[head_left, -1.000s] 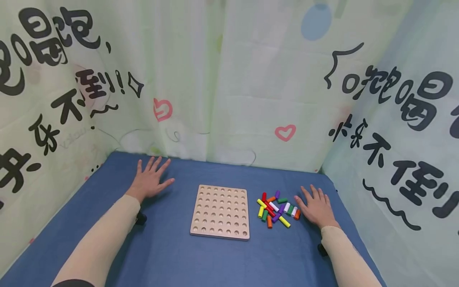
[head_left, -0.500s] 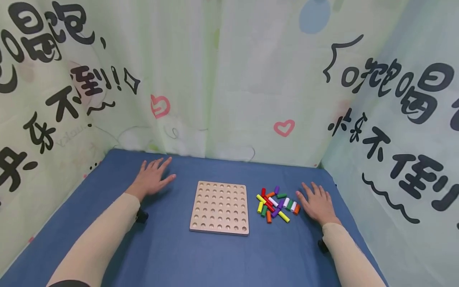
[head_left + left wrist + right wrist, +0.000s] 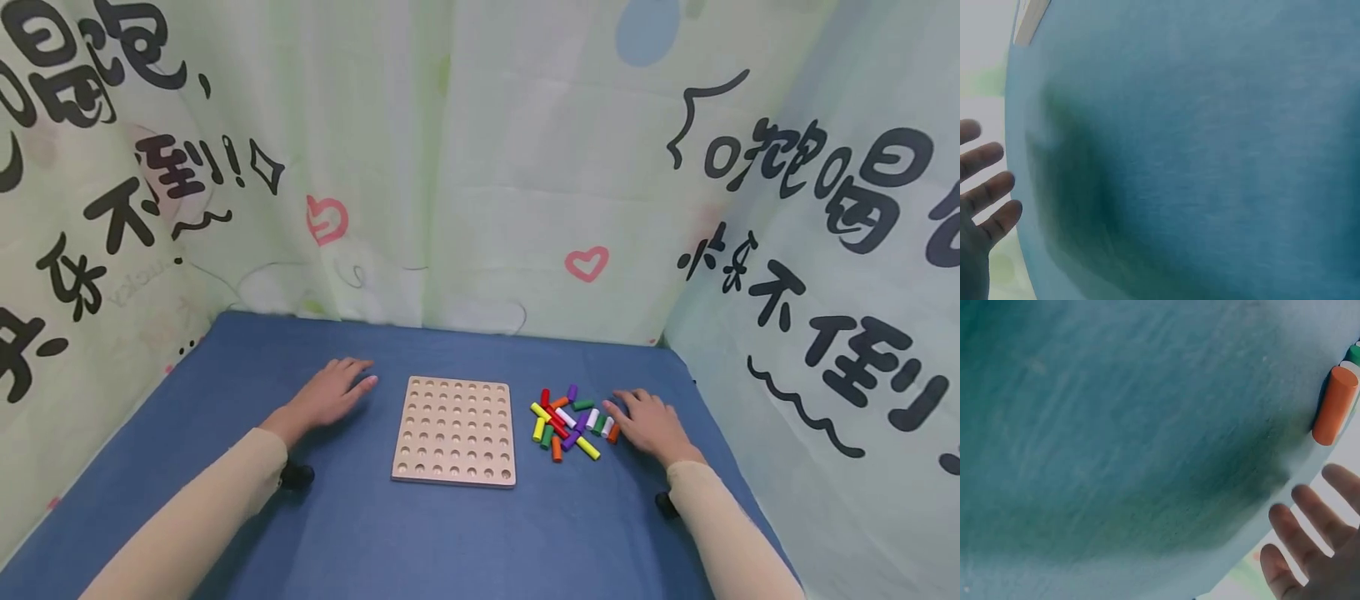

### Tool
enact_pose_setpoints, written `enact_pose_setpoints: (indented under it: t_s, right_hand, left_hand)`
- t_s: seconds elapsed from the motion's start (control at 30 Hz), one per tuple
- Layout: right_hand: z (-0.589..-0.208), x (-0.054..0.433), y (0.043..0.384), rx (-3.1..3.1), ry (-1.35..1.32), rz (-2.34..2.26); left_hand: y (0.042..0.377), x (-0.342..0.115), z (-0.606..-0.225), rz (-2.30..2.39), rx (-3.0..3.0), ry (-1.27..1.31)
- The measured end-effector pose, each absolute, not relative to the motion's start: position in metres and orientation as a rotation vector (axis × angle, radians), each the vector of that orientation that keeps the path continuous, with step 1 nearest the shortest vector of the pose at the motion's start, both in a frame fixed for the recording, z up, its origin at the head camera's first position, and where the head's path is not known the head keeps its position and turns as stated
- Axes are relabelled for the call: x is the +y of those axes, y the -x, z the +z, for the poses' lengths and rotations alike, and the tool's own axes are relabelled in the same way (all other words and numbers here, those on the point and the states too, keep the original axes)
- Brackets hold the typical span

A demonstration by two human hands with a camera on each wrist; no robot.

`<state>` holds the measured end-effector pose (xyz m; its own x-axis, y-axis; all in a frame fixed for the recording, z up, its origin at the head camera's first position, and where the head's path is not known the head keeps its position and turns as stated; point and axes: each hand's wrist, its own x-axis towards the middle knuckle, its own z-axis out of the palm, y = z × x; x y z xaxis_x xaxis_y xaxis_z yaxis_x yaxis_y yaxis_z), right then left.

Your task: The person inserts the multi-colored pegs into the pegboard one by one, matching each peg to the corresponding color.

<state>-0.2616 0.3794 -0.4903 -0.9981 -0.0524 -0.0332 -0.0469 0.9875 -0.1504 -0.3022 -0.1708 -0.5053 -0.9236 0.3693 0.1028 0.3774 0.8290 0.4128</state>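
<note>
A square wooden pegboard (image 3: 453, 431) with rows of round holes lies flat on the blue cloth. To its right is a loose pile of short coloured pegs (image 3: 557, 427) in red, yellow, green, purple, white and orange. My right hand (image 3: 651, 423) hovers beside the pile, fingers relaxed and holding nothing; the right wrist view shows an orange peg (image 3: 1335, 406) just beyond its fingertips. Left of the board my left hand (image 3: 327, 395) is held over the cloth with loose, spread fingers and nothing in them. In the left wrist view only a corner of the pegboard (image 3: 1030, 22) shows.
Blue cloth (image 3: 360, 533) covers the table. Pale printed curtains (image 3: 487, 183) with black lettering and pink hearts hang along the back and both sides. A dark wrist camera (image 3: 297, 477) sits under the left wrist.
Both hands have shifted slightly inward, toward the board and the pegs, and their fingers have drawn in from a wide spread. The head view has tilted a little. Board and pegs stay put.
</note>
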Motion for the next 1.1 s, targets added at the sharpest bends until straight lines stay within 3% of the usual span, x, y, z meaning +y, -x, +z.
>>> enact_pose_setpoints:
  t_s: [0.53, 1.1]
  right_hand:
    - [-0.501, 0.389, 0.252, 3.108, 0.236, -0.299]
    - [-0.501, 0.382, 0.256, 3.080, 0.218, -0.464]
  left_hand:
    - [0.268, -0.142, -0.514, -0.824, -3.045, 0.820]
    - [0.269, -0.143, -0.517, -0.743, -3.097, 0.905]
